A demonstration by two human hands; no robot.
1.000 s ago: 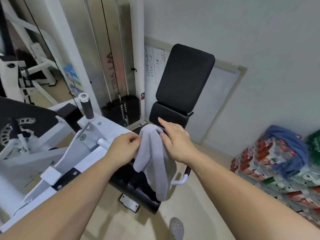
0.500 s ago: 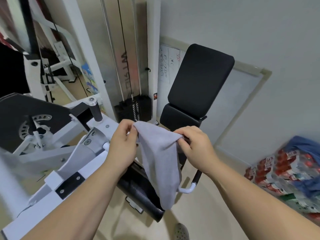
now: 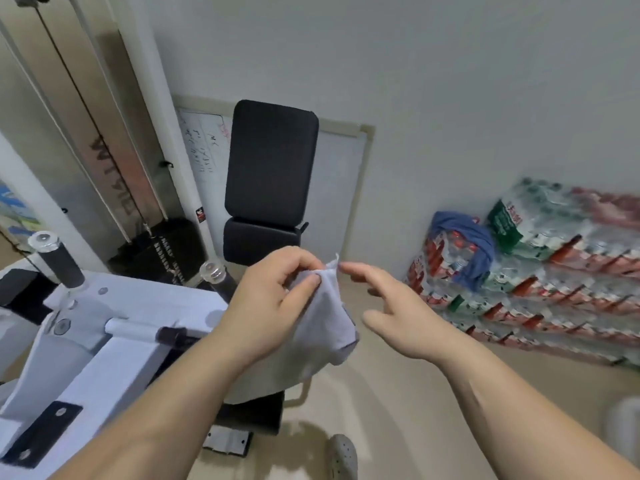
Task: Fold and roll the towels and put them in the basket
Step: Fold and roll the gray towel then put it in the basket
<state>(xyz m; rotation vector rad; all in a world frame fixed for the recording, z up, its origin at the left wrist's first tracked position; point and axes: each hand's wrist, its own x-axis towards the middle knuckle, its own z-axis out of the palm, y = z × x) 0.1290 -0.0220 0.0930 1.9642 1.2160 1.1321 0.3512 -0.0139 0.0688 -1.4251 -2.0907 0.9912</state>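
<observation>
A small grey towel (image 3: pixel 325 323) hangs in mid-air in front of me. My left hand (image 3: pixel 273 306) pinches its top corner between thumb and fingers, and the cloth droops below that hand. My right hand (image 3: pixel 391 313) is just right of the towel with its fingers spread, a small gap from the cloth and holding nothing. A blue towel (image 3: pixel 467 244) lies draped over stacked bottle packs at the right. No basket is in view.
A white gym machine (image 3: pixel 114 327) with black grips fills the lower left. A black padded seat back (image 3: pixel 270 168) stands straight ahead, a whiteboard (image 3: pixel 332 188) behind it. Shrink-wrapped bottle packs (image 3: pixel 540 278) line the right wall. A grey shoe (image 3: pixel 341 457) shows on the beige floor.
My right hand has let go of the grey towel and opened. My left hand still holds it, bunched at one corner. The view has swung right, toward the bottle packs.
</observation>
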